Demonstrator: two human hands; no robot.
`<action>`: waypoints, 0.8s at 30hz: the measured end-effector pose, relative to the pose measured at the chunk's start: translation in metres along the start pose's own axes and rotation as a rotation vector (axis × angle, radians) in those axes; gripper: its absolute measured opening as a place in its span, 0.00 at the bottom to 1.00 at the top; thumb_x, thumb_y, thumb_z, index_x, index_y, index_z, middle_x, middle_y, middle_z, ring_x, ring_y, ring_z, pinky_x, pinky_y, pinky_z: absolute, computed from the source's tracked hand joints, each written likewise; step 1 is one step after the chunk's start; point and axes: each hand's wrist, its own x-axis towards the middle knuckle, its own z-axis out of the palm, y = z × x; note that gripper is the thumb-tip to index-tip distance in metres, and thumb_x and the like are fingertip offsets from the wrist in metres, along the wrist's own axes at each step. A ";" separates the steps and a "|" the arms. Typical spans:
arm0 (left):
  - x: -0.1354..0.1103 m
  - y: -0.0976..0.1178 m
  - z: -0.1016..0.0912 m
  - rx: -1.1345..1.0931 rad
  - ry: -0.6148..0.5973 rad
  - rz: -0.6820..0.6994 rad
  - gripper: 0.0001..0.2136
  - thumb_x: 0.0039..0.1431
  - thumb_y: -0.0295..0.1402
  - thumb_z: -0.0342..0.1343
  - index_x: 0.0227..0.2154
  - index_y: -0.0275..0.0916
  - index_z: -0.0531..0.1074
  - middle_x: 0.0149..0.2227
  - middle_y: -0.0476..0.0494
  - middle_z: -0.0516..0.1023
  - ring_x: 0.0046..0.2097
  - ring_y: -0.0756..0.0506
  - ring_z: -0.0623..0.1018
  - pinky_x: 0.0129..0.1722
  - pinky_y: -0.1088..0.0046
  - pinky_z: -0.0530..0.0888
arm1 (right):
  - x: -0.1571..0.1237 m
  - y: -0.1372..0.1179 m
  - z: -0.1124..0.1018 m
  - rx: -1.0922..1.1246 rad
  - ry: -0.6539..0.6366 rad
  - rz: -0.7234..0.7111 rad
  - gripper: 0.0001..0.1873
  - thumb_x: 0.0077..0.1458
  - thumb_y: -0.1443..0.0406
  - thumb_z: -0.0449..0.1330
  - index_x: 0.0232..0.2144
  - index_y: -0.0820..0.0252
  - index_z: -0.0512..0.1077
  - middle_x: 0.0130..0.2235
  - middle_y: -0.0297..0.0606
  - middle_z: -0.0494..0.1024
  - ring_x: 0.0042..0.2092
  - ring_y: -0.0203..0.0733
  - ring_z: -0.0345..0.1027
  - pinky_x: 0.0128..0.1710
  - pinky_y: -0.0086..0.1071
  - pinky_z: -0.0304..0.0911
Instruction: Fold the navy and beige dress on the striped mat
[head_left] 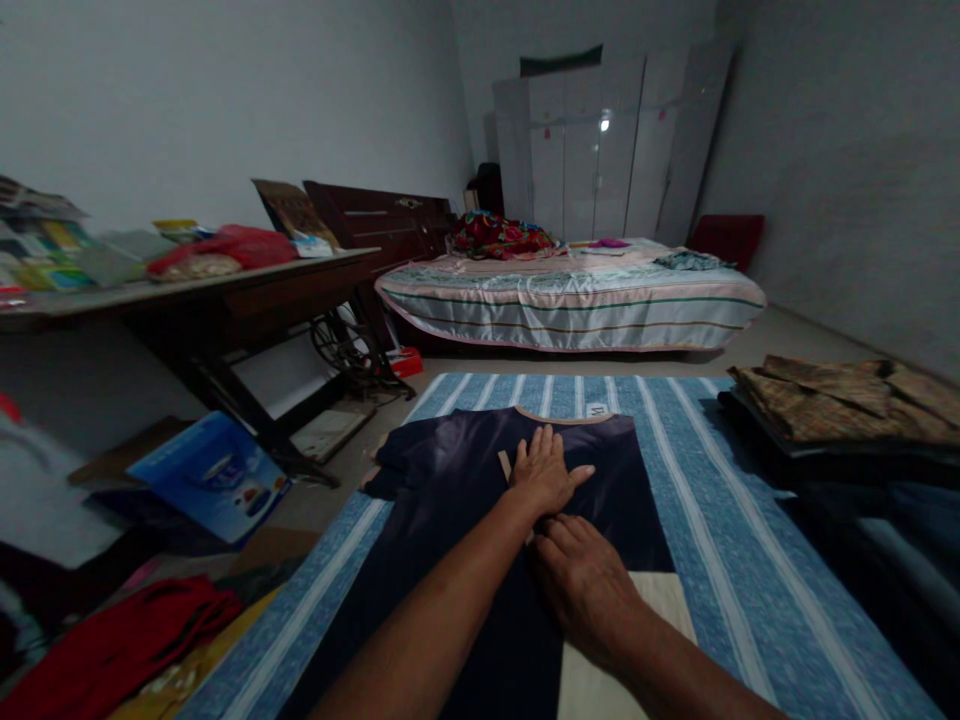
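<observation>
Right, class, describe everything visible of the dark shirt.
The dark shirt lies on a blue striped cloth, neckline at the far end. The soft-looking fabric has tan neckline trim, a white label, a tan chest strip and what looks like a pale panel lower right. One sleeve shows, at left. The left hand lies flat on it; the right hand, curled, rests just below.

Navy tee [465,470] btm cut off, its bit under R hand [589,580] hidden, far-L desk clutter [56,248] blurred
</observation>
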 end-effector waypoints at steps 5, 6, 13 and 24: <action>0.009 0.003 0.013 -0.023 -0.009 0.026 0.42 0.58 0.60 0.30 0.64 0.28 0.43 0.67 0.36 0.36 0.67 0.40 0.37 0.63 0.54 0.40 | 0.000 -0.001 -0.003 0.015 -0.007 0.007 0.11 0.56 0.73 0.53 0.41 0.61 0.69 0.42 0.43 0.72 0.44 0.46 0.62 0.47 0.41 0.59; 0.009 0.002 0.015 -0.024 -0.003 0.030 0.43 0.57 0.60 0.30 0.64 0.28 0.43 0.67 0.36 0.36 0.67 0.40 0.37 0.63 0.54 0.40 | 0.000 -0.002 -0.004 0.015 -0.011 0.012 0.10 0.56 0.73 0.53 0.41 0.61 0.69 0.41 0.44 0.72 0.44 0.46 0.62 0.46 0.41 0.59; 0.014 0.004 0.012 -0.041 0.035 -0.026 0.40 0.59 0.58 0.28 0.64 0.29 0.46 0.67 0.36 0.41 0.67 0.40 0.40 0.63 0.54 0.43 | 0.000 -0.002 -0.002 0.006 -0.012 0.010 0.13 0.57 0.73 0.52 0.44 0.61 0.69 0.42 0.44 0.72 0.46 0.46 0.63 0.47 0.41 0.60; 0.027 0.012 0.015 -0.045 0.071 -0.113 0.39 0.59 0.56 0.32 0.64 0.29 0.46 0.67 0.36 0.40 0.67 0.40 0.40 0.63 0.54 0.43 | 0.000 -0.001 -0.003 0.019 -0.049 0.032 0.15 0.56 0.73 0.52 0.46 0.61 0.69 0.44 0.44 0.72 0.48 0.48 0.63 0.50 0.43 0.59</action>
